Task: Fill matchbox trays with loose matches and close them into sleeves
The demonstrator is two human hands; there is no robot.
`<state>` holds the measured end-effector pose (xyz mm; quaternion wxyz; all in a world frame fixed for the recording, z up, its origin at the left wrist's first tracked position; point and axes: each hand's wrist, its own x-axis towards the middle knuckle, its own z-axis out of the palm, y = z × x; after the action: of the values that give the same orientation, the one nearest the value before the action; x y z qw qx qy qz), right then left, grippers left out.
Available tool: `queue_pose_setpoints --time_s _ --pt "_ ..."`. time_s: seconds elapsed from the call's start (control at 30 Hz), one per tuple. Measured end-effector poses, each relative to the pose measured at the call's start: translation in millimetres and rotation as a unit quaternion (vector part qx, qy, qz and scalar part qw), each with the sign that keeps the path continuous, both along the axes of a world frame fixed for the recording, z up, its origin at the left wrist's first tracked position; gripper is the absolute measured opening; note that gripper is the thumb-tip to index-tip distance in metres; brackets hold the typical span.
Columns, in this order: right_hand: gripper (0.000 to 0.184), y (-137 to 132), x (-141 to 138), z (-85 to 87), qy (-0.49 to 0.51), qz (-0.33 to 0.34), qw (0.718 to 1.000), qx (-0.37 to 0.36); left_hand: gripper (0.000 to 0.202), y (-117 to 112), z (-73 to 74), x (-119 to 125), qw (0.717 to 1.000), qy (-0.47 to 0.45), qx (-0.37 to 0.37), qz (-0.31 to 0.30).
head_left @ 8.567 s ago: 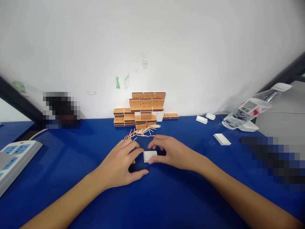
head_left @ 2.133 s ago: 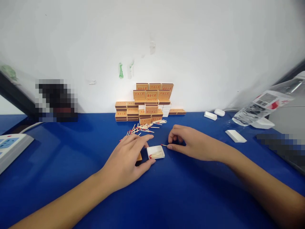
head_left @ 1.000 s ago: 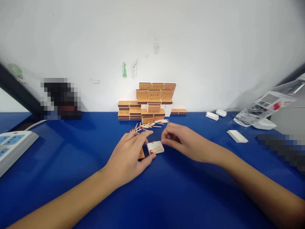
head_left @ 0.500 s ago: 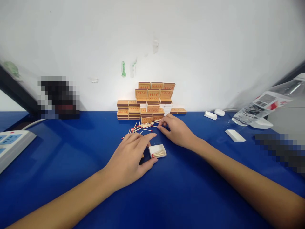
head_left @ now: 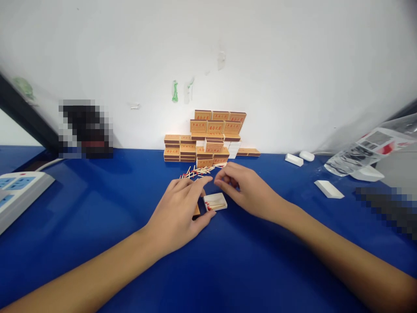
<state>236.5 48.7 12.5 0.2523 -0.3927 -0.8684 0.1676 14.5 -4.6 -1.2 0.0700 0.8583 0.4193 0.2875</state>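
Observation:
A small white matchbox tray [head_left: 220, 199] lies on the blue table with several red-tipped matches [head_left: 215, 205] inside. My left hand [head_left: 179, 208] is curved around its left end, thumb along the near edge and another finger at the far left corner. An orange matchbox sleeve [head_left: 196, 211] shows partly under that hand. My right hand [head_left: 243, 184] is just above and behind the tray, thumb and forefinger drawn together in a pinch; whatever is between them is hidden. Behind both hands lies a loose heap of matches [head_left: 203, 171], partly covered by my left fingers.
Stacked matchboxes [head_left: 215, 127] stand against the white wall. A power strip [head_left: 22, 191] sits at the left, near a blurred dark object [head_left: 87, 130]. To the right are a tilted plastic bottle [head_left: 361, 150], white blocks [head_left: 329, 189] and a blurred dark item [head_left: 387, 208].
My right hand has come back from the match heap toward the tray, still pinched. My left hand stays around the tray. The whole view has shifted slightly.

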Motion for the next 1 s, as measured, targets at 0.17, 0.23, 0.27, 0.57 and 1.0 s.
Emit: queue_pose_setpoints --time_s 0.17,0.23,0.27,0.57,1.0 --pt "0.005 27 -9 -20.8 0.021 -0.075 0.996 0.030 0.065 -1 0.0 0 1.000 0.005 -0.003 -0.015" --pt "0.006 28 -8 -22.4 0.007 -0.087 0.996 0.024 0.065 -1 -0.6 -1 1.000 0.001 -0.001 -0.014" --pt "0.007 27 -7 -22.0 0.000 -0.090 0.996 0.022 0.064 -1 -0.8 -1 1.000 -0.001 0.000 -0.012" --pt "0.008 31 -8 -25.8 0.020 -0.070 0.997 0.040 0.061 0 -0.2 -1 1.000 -0.002 0.005 0.018" --pt "0.013 23 19 0.9 -0.075 -0.053 0.996 0.017 0.061 0 -0.9 -2 1.000 -0.007 0.007 0.021"
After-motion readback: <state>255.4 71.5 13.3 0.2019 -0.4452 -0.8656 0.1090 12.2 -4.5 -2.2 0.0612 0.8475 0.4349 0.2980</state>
